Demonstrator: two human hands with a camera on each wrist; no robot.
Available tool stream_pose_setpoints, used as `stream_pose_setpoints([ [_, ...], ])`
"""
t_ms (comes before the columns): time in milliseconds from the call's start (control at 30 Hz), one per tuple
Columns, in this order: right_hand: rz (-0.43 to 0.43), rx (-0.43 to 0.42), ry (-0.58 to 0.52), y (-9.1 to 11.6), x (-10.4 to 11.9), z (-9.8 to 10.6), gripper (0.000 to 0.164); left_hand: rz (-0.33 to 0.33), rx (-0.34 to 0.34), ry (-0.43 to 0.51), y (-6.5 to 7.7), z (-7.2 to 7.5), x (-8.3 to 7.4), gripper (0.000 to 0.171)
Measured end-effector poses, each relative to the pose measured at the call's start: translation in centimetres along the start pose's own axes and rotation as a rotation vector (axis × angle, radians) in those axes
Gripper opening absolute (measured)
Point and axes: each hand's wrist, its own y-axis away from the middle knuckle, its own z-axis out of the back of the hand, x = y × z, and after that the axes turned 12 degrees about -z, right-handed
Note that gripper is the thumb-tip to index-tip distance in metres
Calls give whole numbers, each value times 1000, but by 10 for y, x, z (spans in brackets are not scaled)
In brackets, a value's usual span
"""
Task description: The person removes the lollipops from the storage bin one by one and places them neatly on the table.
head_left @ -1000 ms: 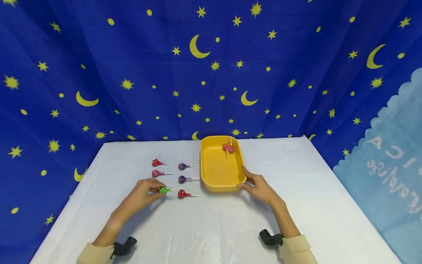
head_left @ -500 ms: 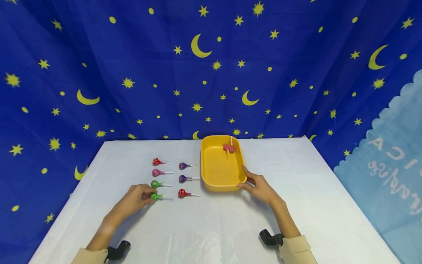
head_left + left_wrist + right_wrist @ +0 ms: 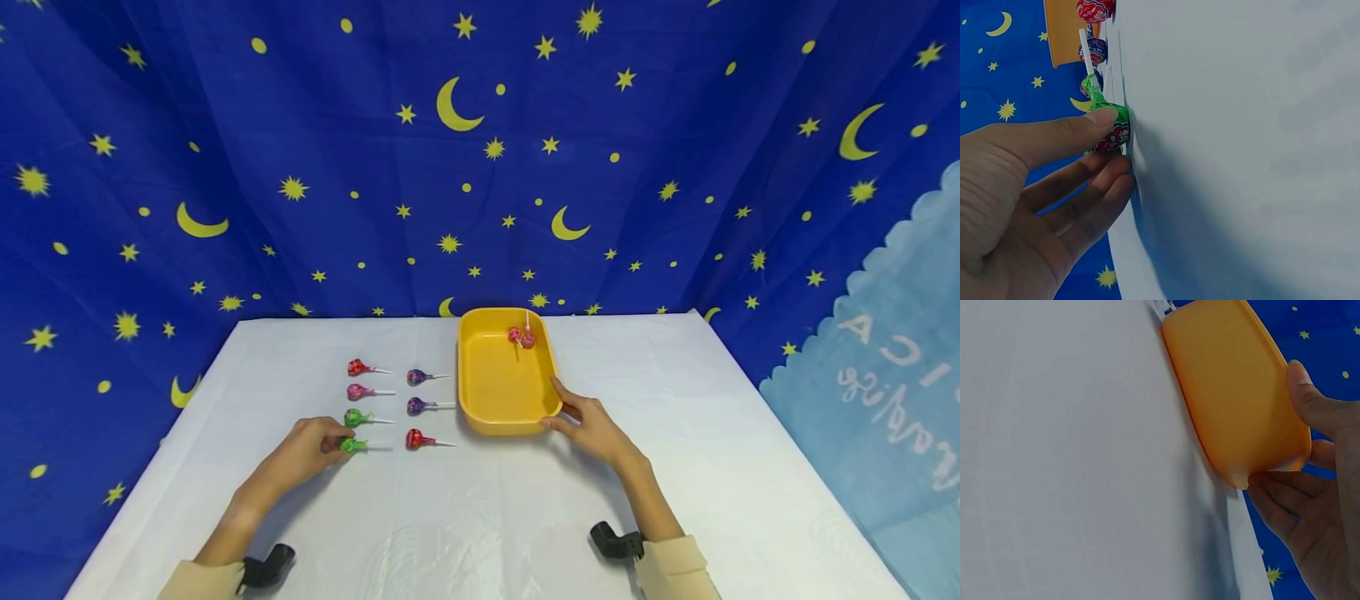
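Note:
My left hand [image 3: 309, 450] pinches a green-wrapped lollipop [image 3: 352, 446] by its head, low over the white table. In the left wrist view the thumb lies on the green lollipop [image 3: 1113, 128], its white stick pointing away from the palm. Just beyond it lies a second green lollipop [image 3: 358, 417], then a pink one [image 3: 360, 392] and a red one [image 3: 360, 367] in the same column. My right hand [image 3: 588, 427] grips the near right corner of a yellow plastic container [image 3: 498, 429], thumb on one side and fingers on the other.
A second column beside the container has two purple lollipops [image 3: 420, 406] and a red lollipop [image 3: 418, 439]. Two pink lollipops [image 3: 528, 340] lie in the container's far right corner. A blue star-and-moon cloth [image 3: 480, 167] hangs behind the white table [image 3: 480, 517].
My left hand has moved left and nearer with the green lollipop, setting it below the other green one, which now shows. My right hand and the container have stayed put.

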Motion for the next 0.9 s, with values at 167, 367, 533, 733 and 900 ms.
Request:
stream_pose_setpoints([
  [167, -4, 1, 1, 0, 1, 1, 78, 10, -2, 15, -1, -2, -1, 25],
  [367, -2, 10, -16, 1, 2, 0, 78, 19, 12, 25, -1, -3, -1, 27],
  [533, -6, 6, -9, 1, 1, 0, 78, 17, 22, 22, -3, 0, -2, 29],
  [733, -10, 3, -12, 0, 0, 0, 77, 35, 57, 2, -5, 7, -8, 31],
  [900, -13, 7, -17, 0, -1, 0, 76, 27, 82, -42, -9, 14, -16, 28],
])
